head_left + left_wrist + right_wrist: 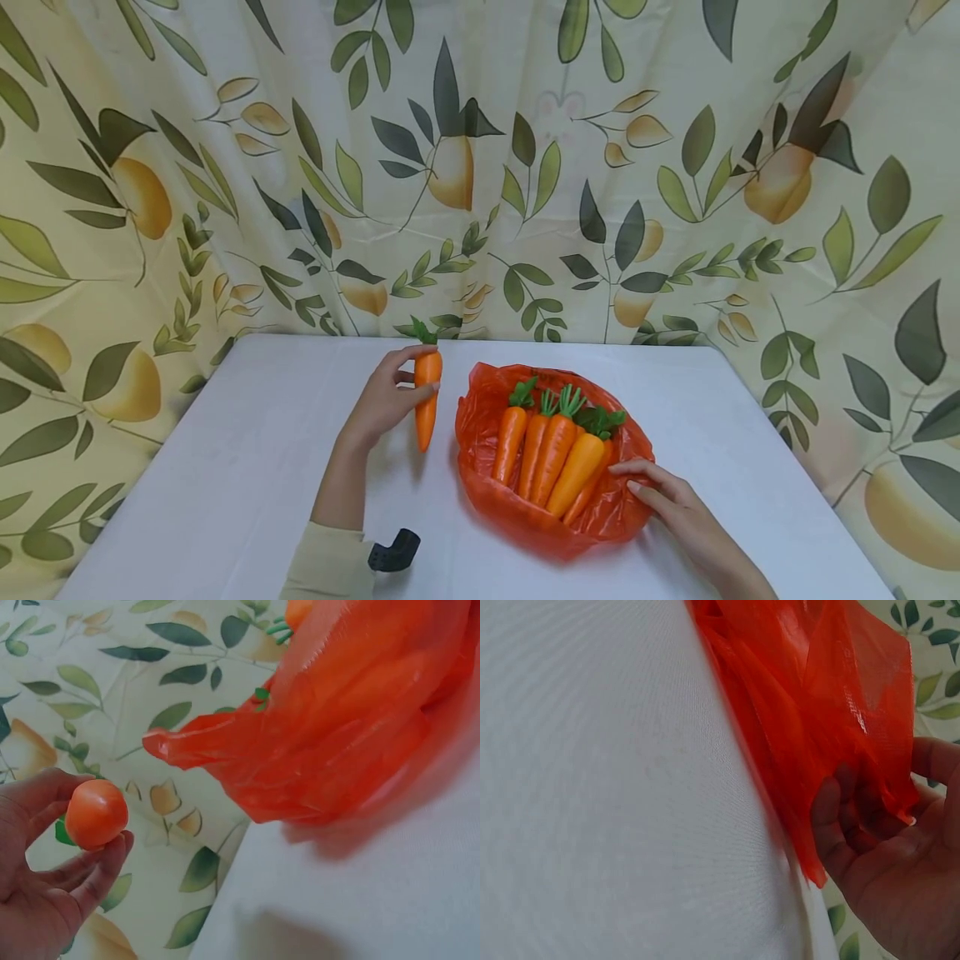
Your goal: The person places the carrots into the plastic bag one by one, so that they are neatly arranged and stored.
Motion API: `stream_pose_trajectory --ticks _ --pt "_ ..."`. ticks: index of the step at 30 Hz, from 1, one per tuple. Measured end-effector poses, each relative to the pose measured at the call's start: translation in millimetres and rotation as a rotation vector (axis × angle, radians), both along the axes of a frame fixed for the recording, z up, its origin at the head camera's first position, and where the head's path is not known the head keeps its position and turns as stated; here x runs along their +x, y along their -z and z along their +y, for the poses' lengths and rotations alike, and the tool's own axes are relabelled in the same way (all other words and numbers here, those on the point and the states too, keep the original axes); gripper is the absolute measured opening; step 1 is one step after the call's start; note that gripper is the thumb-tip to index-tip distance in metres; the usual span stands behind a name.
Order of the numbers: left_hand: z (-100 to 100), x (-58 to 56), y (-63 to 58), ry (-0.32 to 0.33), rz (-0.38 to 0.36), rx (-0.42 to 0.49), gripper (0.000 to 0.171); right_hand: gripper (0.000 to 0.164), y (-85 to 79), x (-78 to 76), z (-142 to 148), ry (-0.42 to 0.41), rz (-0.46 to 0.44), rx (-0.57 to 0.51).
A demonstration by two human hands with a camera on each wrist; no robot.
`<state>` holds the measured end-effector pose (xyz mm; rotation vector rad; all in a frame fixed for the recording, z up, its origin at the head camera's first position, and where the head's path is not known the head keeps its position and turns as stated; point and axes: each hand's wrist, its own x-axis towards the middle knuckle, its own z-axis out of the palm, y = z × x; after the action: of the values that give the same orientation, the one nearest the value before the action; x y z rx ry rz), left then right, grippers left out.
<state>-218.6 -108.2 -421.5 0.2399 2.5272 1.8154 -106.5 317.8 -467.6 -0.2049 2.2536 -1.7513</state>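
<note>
My left hand (386, 396) pinches a glossy orange carrot (427, 392) between thumb and fingers. The carrot is upright, green top up and tip down, left of a red plastic bag (487, 500). Its rounded orange surface (96, 814) faces the left wrist view. Several more carrots (556, 450) lie side by side in the spread-open bag, tops toward the back; one is yellower (577, 471). At the bag's right edge my right hand (667, 492) grips the thin plastic, and in the right wrist view the fingers (829, 814) curl round a fold of it.
A white-covered table (247, 450) lies under everything. Behind it hangs a curtain (517, 275) printed with leaves and fruit. A small black device (395, 551) sits at the left sleeve's cuff.
</note>
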Motion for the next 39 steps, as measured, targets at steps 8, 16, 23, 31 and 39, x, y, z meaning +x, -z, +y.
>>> stream_pose_trajectory --ticks 8,16,23,31,39 --pt "8 0.3 -9.6 0.031 0.051 0.029 0.052 0.035 -0.7 0.1 -1 0.021 -0.036 0.014" --pt "23 2.1 -21.0 0.066 0.063 0.046 0.05 0.035 -1.0 0.5 0 0.02 -0.028 0.023" --pt "41 2.9 -27.5 0.122 0.086 0.092 0.05 0.035 0.3 0.5 0 0.011 -0.017 0.022" --pt "57 3.1 -29.6 0.196 0.082 0.121 0.051 0.035 1.4 -0.9 2 -0.007 0.001 -0.008" --pt "73 7.4 -29.5 0.233 0.041 0.105 0.052 0.035 1.3 0.6 1 -0.013 0.013 -0.014"
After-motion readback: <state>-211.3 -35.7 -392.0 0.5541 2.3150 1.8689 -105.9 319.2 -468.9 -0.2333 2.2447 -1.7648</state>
